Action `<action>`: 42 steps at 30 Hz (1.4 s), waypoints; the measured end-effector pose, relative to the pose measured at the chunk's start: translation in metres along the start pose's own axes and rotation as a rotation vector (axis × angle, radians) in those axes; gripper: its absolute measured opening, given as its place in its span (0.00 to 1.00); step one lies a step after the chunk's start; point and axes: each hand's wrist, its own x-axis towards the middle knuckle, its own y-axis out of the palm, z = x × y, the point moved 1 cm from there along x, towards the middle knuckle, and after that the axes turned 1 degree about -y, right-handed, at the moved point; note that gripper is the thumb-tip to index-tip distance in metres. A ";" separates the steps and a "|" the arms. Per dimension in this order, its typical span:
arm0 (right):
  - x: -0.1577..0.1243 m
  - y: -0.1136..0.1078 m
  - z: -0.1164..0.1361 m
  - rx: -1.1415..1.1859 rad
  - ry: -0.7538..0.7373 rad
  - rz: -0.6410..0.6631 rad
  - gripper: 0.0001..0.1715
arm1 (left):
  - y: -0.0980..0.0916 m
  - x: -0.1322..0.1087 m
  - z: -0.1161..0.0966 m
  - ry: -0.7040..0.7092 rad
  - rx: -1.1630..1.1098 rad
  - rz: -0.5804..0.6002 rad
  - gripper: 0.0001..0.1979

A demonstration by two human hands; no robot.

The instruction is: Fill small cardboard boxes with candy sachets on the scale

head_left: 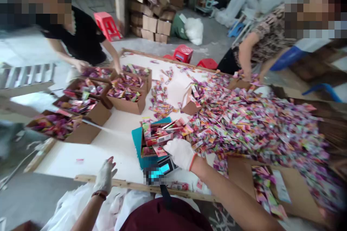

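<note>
My right hand (180,153), in a white glove, is at the near right corner of a small cardboard box (149,153) filled with colourful small packets. Its fingers are bent together, the tips on a pink packet (159,150) at the box's edge. The box sits on the teal platform (137,144) of a digital scale, whose blue display (164,168) is lit. My left hand (104,177), also gloved with bare fingertips, hovers at the table's front edge, left of the scale. Its fingers are apart and nothing is in it.
A large heap of packets (257,126) covers the table's right side. Several filled boxes (126,104) stand at the left, by a person in black (84,36). Another person (268,36) reaches into the heap at far right. An open carton (238,173) lies near right.
</note>
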 end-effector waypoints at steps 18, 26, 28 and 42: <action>0.024 -0.054 -0.062 0.206 0.064 -0.290 0.67 | 0.001 -0.083 0.010 0.111 -0.155 -0.030 0.31; 0.042 -0.047 -0.033 0.038 0.049 -0.266 0.58 | -0.009 -0.094 0.026 0.100 -0.164 -0.059 0.32; 0.045 -0.046 -0.029 -0.022 0.022 -0.264 0.53 | -0.010 -0.098 0.027 0.092 -0.173 -0.068 0.32; 0.009 -0.080 -0.049 0.127 -0.067 -0.551 0.18 | -0.004 -0.102 0.041 0.096 -0.175 -0.049 0.31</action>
